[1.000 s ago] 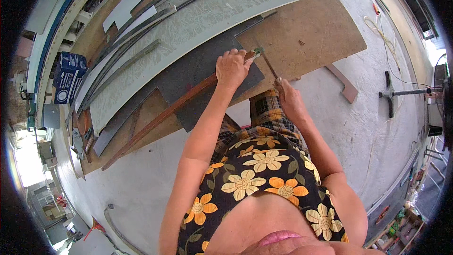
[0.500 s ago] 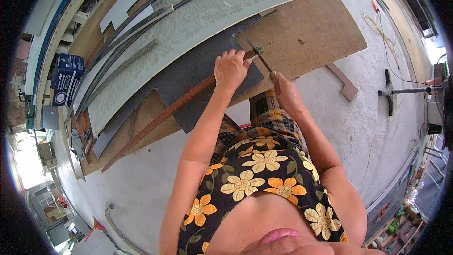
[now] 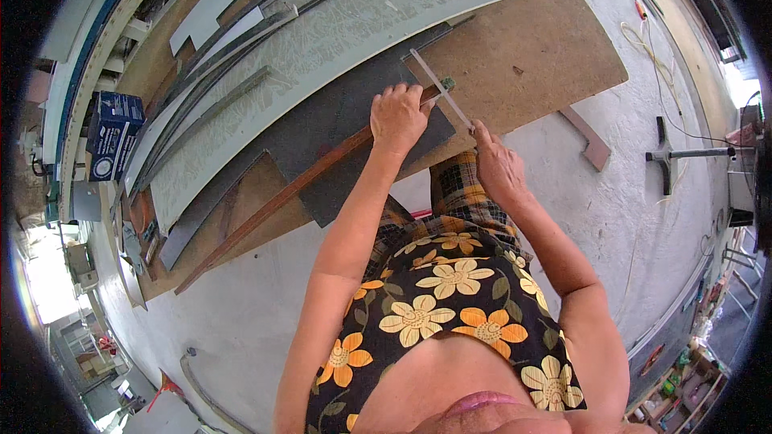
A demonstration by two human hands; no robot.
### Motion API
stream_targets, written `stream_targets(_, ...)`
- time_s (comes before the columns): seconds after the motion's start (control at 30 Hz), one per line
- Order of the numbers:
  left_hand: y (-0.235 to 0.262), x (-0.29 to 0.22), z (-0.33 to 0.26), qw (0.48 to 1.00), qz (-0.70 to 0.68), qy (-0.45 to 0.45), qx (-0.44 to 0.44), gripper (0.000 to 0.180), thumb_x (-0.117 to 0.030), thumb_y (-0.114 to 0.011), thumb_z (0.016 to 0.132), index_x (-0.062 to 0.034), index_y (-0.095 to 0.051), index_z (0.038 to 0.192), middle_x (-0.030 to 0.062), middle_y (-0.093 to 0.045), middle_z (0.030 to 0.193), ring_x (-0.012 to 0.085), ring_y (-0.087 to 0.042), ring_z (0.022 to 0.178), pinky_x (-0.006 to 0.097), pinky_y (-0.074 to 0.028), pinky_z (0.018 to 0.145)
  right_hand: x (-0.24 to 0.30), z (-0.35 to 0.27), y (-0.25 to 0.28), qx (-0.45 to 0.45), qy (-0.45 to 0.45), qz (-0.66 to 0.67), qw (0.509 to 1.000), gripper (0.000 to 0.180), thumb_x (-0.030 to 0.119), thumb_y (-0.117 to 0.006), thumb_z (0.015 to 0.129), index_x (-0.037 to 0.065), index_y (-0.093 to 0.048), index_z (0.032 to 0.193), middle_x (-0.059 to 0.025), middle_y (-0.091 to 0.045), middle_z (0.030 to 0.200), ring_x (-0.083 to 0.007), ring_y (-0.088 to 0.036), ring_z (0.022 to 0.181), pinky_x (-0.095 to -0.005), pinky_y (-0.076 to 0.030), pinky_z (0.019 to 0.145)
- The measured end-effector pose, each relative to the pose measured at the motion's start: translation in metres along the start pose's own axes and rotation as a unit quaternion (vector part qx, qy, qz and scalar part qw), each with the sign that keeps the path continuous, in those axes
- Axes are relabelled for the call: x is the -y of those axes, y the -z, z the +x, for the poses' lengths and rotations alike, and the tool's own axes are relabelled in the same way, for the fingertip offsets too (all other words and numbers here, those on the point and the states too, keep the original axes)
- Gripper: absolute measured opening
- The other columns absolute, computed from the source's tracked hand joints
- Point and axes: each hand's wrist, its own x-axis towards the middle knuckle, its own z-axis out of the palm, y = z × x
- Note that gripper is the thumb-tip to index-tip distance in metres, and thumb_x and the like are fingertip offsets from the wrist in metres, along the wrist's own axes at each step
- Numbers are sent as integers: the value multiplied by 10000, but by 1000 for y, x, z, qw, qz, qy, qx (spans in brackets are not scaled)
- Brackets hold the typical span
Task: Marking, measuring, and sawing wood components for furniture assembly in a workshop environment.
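At centre frame our left hand (image 3: 396, 119) presses flat, fingers curled, on the long reddish-brown wooden strip (image 3: 297, 186) lying across the dark grey sheet (image 3: 338, 133). Just right, our right hand (image 3: 496, 167) grips the thin grey metal blade (image 3: 441, 90). We judge firm downward pressure keeps the strip steady.

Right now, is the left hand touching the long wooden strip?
Touching. The head view shows the left hand pressed down on the upper end of the wooden strip, with no gap.
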Motion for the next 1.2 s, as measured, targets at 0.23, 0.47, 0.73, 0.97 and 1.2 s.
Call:
stream_targets(0.23,-6,5,-1,1000,-14,-5,-3,314,-378,-696,836,-83,-659,937,108,-661,905,300,-646,915,445,-499,774,9,19,14,56,-20,-75,995,510,30,-474,889,76,-368,1386,-245,-618,1037,-432,-650,869,-500,-515,708)
stream_targets(0.47,-8,8,-3,1000,-12,-9,-20,313,-383,-688,838,-87,-668,939,107,-668,906,301,-650,904,438,-503,762,16,15,1,35,-6,-79,996,393,88,-454,929,72,-387,1316,-238,-636,965,-425,-660,839,-500,-524,684)
stream_targets(0.73,-6,8,0,1000,-23,-10,-12,312,-374,-691,833,-89,-685,960,116,-674,917,295,-655,909,431,-506,776,21,42,-6,7,-2,-71,997,286,134,-435,962,101,-414,1245,-235,-642,938,-438,-657,848,-521,-521,687)
stream_targets(0.97,-9,10,-4,999,-50,-2,-21,283,-344,-688,833,-89,-680,955,113,-672,940,307,-644,932,447,-496,797,16,15,-3,8,-24,-90,996,243,122,-407,969,103,-410,1211,-229,-644,927,-451,-652,845,-528,-521,682)
stream_targets(1.2,-13,11,-1,997,-64,-10,-47,188,-282,-670,850,-103,-671,910,98,-674,910,288,-650,917,436,-490,798,36,57,-10,7,-47,-114,992,280,124,-407,972,108,-399,1251,-246,-631,1002,-458,-640,902,-558,-498,747)
